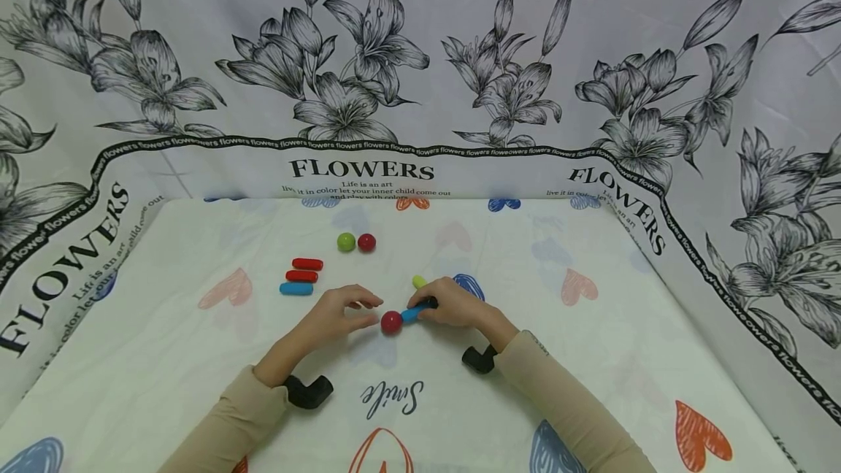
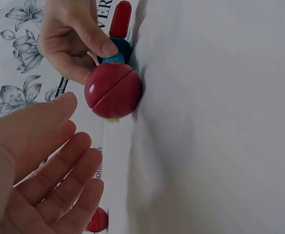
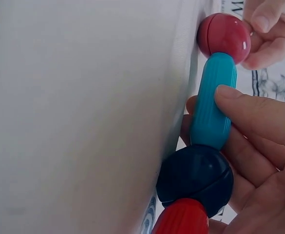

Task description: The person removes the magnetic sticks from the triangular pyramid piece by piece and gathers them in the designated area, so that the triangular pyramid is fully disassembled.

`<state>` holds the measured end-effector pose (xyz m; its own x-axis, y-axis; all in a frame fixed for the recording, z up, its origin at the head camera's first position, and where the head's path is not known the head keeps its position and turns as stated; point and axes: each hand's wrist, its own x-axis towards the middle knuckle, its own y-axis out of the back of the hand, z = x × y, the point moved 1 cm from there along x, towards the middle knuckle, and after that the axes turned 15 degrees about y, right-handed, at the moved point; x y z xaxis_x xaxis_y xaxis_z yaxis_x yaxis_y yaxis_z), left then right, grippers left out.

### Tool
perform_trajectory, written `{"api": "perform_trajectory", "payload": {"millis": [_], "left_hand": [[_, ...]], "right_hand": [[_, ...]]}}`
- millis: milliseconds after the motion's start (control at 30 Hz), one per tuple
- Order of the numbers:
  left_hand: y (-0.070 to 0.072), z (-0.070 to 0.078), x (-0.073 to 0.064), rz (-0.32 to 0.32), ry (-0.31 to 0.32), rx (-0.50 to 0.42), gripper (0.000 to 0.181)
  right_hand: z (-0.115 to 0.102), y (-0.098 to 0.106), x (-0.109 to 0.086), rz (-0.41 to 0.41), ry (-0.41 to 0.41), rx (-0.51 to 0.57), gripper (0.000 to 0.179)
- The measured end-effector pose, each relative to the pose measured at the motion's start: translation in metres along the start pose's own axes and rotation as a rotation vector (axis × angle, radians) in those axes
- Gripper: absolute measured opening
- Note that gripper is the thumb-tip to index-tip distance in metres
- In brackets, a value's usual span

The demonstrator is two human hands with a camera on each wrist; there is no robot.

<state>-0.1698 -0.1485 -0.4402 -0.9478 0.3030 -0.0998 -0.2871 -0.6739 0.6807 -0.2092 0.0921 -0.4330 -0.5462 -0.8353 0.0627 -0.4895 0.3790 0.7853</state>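
Note:
My right hand (image 1: 450,303) pinches a light blue ribbed rod (image 3: 214,100) between thumb and fingers. At one end of this rod is a red ball (image 1: 391,322); at its other end, a dark blue ball (image 3: 196,178). A red rod (image 3: 183,217) extends from the dark blue ball, mostly hidden by the hand in the head view. Just left of the red ball, my left hand (image 1: 336,316) has its fingers spread and holds nothing; the left wrist view shows a gap to the ball. A yellow-green piece (image 1: 419,282) shows beyond the right hand, partly covered.
Farther back lie a green ball (image 1: 345,242) and a loose red ball (image 1: 366,242), side by side. Left of them are two red rods (image 1: 307,264) and a blue rod (image 1: 296,288). Black wrist-worn pieces (image 1: 310,391) sit by both wrists. A floral curtain (image 1: 368,57) stands behind the cloth-covered table.

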Motion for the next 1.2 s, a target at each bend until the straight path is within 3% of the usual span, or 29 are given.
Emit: {"api": "perform_trajectory", "payload": {"millis": [233, 500, 900, 1200], "left_hand": [[-0.013, 0.005, 0.004, -0.057, -0.004, -0.023, 0.039], [-0.023, 0.006, 0.006, -0.082, 0.047, 0.001, 0.047], [-0.026, 0.005, 0.007, -0.06, 0.027, 0.01, 0.042], [-0.023, 0.004, 0.009, -0.099, 0.024, -0.009, 0.04]], "right_hand": [[0.002, -0.001, 0.0, 0.0, 0.014, -0.008, 0.02], [0.0, -0.002, -0.001, 0.017, 0.017, -0.001, 0.02], [0.001, -0.001, 0.0, 0.01, 0.032, -0.011, 0.018], [0.0, 0.001, 0.001, -0.013, 0.035, -0.032, 0.017]]}}
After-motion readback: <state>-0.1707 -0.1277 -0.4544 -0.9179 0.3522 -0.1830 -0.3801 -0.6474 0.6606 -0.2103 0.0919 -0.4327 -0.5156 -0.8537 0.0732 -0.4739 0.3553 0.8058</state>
